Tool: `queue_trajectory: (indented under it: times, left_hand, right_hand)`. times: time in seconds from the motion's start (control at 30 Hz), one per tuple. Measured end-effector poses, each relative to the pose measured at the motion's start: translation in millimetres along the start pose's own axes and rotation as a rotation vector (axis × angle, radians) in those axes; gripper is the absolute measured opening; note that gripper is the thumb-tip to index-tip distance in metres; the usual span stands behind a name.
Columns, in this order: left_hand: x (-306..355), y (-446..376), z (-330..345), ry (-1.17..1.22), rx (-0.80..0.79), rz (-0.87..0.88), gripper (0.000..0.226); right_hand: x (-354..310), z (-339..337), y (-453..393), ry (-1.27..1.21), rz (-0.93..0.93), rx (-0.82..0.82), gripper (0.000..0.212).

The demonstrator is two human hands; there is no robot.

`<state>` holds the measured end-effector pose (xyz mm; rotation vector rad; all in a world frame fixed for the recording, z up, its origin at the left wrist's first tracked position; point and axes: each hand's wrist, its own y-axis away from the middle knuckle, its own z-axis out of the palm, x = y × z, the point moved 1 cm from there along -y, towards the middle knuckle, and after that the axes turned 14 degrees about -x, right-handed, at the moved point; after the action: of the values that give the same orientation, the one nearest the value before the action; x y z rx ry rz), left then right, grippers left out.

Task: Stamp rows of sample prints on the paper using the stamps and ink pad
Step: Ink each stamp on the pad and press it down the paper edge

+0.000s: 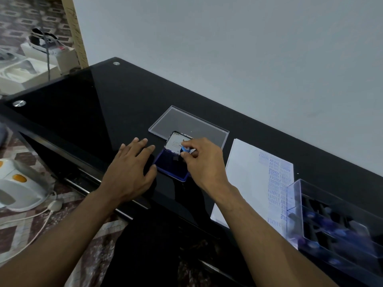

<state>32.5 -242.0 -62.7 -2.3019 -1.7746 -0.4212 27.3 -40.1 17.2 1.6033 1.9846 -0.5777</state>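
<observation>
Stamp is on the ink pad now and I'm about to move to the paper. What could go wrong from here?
1. The left hand only rests flat beside the ink pad, so the pad may lift or slide when the right hand pulls the stamp off.
2. The paper lies loose and overhangs the table edge; it could shift and smear.

Stamp (185,149) mostly hidden by right hand (204,160) fingers; face not visible. Ink pad (172,167) partly covered by both hands. Stamps in clear box (335,222) blurred, cut off at right edge. Prints on paper (248,172) partly legible, rest too blurred.
</observation>
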Motion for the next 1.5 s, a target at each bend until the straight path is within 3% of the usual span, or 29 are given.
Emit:
queue_trajectory:
  times: [0.27, 0.57, 0.77, 1.5]
  left_hand:
    - [69, -24, 2, 0.01, -0.008, 0.139, 0.064]
    - [155, -50, 19, 0.061, -0.072, 0.292, 0.063]
    - [192, -71, 36, 0.018, -0.153, 0.303, 0.068]
    - [213, -160, 68, -0.198, -0.232, 0.312, 0.075]
  right_hand:
    - [45, -50, 32, -0.033, 0.029, 0.181, 0.027]
    - [104, -100, 65, -0.014, 0.17, 0.27, 0.023]
    - [137, -126, 75, 0.054, 0.245, 0.295, 0.023]
    - [187, -145, 32, 0.097, 0.284, 0.26, 0.027]
